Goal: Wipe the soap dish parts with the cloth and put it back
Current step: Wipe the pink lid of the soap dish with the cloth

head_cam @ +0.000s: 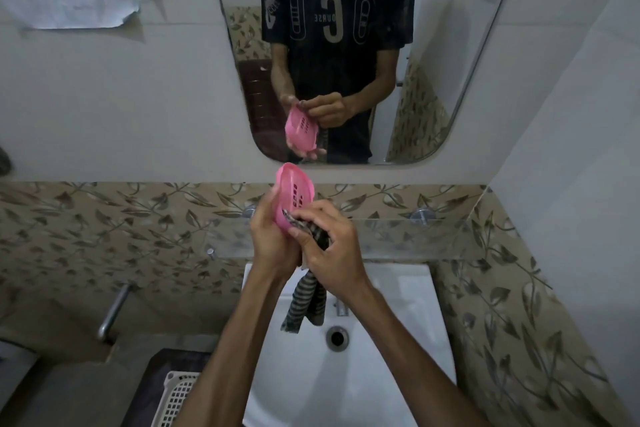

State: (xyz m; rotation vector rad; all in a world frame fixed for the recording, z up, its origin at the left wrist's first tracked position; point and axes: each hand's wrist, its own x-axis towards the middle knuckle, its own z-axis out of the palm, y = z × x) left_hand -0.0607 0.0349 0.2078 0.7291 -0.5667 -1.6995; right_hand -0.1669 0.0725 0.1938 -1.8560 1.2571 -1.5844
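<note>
A pink slotted soap dish part [294, 192] stands on edge above the sink, with its slotted face turned toward me. My left hand [272, 239] grips it from the left and below. My right hand [332, 246] holds a bunched striped grey cloth [304, 305] and presses a corner of it against the dish's lower edge. The cloth's loose end hangs down over the basin. Any other soap dish part is out of sight.
A white sink [398, 357] with its drain [337, 337] lies below my hands. A glass shelf [415, 236] runs along the wall under a mirror [433, 45]. A metal tap [112, 312] sticks out at left. A white basket [176, 395] sits at bottom left.
</note>
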